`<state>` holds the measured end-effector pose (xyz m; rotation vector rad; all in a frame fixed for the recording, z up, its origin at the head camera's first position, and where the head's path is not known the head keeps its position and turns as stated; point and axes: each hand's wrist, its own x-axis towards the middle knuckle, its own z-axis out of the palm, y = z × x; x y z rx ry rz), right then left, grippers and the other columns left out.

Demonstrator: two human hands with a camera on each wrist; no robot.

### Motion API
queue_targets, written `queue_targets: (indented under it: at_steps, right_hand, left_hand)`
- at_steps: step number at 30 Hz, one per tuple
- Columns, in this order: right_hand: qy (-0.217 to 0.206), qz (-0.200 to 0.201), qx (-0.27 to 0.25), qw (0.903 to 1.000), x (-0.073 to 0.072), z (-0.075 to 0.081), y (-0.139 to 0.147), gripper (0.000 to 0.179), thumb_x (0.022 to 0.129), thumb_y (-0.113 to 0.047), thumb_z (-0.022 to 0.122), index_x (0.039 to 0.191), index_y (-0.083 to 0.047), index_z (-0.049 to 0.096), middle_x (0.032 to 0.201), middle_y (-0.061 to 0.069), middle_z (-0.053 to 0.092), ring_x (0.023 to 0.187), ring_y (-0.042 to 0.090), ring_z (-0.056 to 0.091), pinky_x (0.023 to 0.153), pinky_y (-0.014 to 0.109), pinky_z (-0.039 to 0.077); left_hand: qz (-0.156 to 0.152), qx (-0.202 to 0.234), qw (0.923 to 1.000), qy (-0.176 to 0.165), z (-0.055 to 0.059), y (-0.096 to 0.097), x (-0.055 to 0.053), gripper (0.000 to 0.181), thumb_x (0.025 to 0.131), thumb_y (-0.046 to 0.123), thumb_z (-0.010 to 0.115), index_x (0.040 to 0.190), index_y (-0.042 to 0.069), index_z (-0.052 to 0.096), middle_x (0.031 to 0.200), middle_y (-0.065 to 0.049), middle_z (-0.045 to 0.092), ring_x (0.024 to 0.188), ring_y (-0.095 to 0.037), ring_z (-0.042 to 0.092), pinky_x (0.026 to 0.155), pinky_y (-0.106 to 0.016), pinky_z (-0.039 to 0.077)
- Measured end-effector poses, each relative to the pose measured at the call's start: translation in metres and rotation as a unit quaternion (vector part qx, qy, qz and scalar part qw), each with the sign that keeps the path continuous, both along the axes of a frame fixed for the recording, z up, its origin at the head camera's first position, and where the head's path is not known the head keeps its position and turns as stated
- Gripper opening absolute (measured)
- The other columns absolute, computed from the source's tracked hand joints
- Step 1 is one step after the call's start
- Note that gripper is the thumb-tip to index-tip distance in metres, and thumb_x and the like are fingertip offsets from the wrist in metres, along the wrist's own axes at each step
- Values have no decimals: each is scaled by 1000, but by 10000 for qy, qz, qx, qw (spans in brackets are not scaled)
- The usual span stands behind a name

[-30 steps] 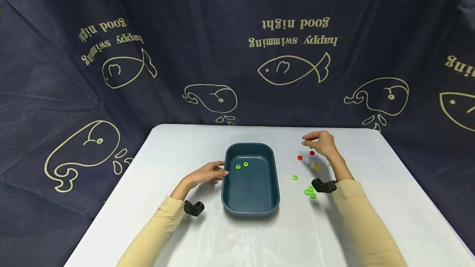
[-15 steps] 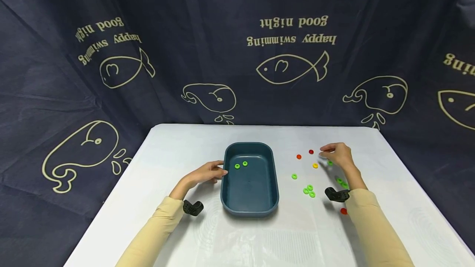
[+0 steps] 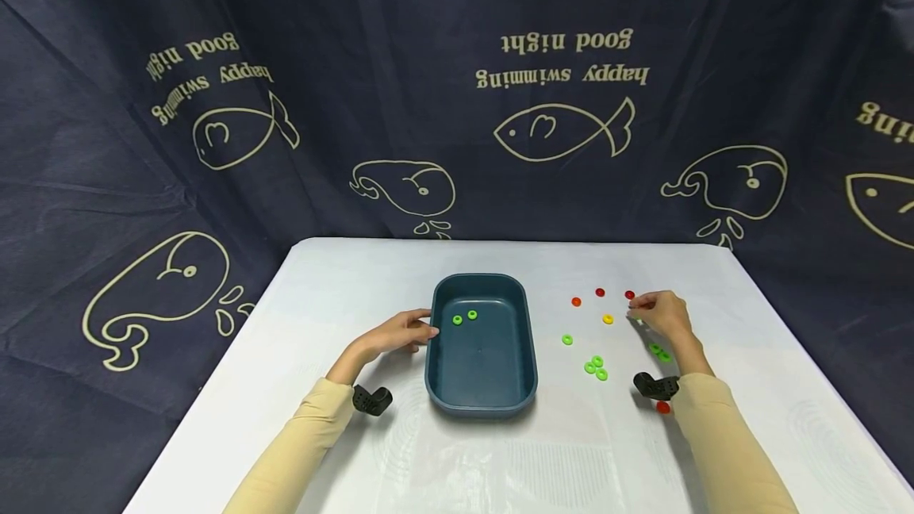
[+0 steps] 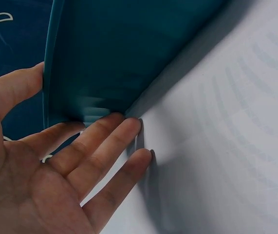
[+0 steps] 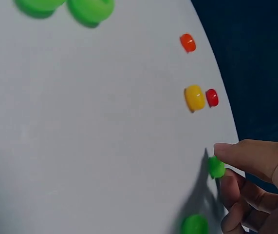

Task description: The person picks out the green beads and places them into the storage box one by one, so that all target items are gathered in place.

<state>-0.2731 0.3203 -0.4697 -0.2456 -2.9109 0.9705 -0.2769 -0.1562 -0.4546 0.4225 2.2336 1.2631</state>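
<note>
"Dark navy cloth [image 3: 400, 86] printed with cream fish and whales hung behind the white table [image 3: 321, 300]. What was at the right hand [image 3: 664, 314]?"

"One small, bright green, rounded ring [image 5: 216, 167], slightly shiny, thick and stubby from the wrist view. It showed at the fingertips, between thumb and bent fingers; I couldn't tell whether they pinched it."

"Did anything block it?"

"From the head view, those fingers covered most of it."

"And around that grip?"

"Just beyond the fingertips lay a glossy dark red bead [image 3: 630, 295]. Left of them were a yellow ring [image 5: 194, 97], a red bead [image 5: 212, 97] and an orange-red bead [image 5: 188, 43]. Nearer the wrist lay a green pair of rings [image 3: 654, 349]."

"What stood between the hands?"

"A deep, blue-grey, round-cornered rectangular bin [image 3: 481, 411], well left of the right-hand grip, with two green rings [image 3: 458, 320] inside. The left hand [image 3: 396, 333] touched its left wall, fingers spread and fairly straight."
</note>
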Motion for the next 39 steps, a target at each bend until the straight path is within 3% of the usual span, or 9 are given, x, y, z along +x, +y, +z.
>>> queue_targets:
  at_steps: [6,13,18,24,27,32,39]
  right_hand:
    - [-62,-61,92,9999,1,-9,3,21,79,-8,70,95,5,70,77,15,67,64,15,55,56,26,40]
    - [-18,-44,135,9999,1,-5,2,20,78,-8,70,94,5,70,75,13,67,61,13,54,55,25,40]
    - [223,80,46,9997,-1,4,-3,24,78,-9,71,96,7,69,78,18,68,61,13,54,55,26,41]
    - [560,189,67,9982,-10,22,-12,23,80,-12,71,96,5,71,82,18,69,73,22,57,59,25,39]
    - [752,261,14,9968,-14,32,-18,23,79,-12,72,96,4,71,83,19,70,71,23,61,58,24,39]
    - [785,360,-213,9960,-21,45,-32,24,79,-10,71,98,5,70,85,21,70,55,13,59,49,22,42]
    - [837,505,-194,9950,-28,52,-52,23,80,-12,71,97,3,71,85,19,71,59,2,52,54,22,41]
  left_hand:
    - [-18,-34,10000,-1,2,0,1,66,94,30,54,144,-4,28,125,-22,59,105,-19,60,84,-35,52]
    - [4,-52,10000,8,5,1,2,66,95,29,54,145,-5,27,127,-23,57,108,-23,60,86,-38,51]
    - [9,-9,10000,-26,4,1,2,67,94,29,54,144,-5,27,127,-23,57,107,-22,60,84,-36,52]
    - [8,9,10000,-24,3,0,1,67,94,29,55,144,-6,27,128,-24,56,108,-23,61,84,-36,52]
    - [20,-15,10000,-23,4,0,1,68,94,30,55,144,-5,27,128,-24,56,108,-25,61,84,-36,52]
    - [95,-59,9999,-29,3,1,1,67,94,31,55,144,-4,28,128,-24,56,108,-26,61,84,-36,52]
    - [216,-90,9997,-43,2,2,3,67,93,29,56,144,-5,29,129,-24,55,108,-27,62,84,-36,52]
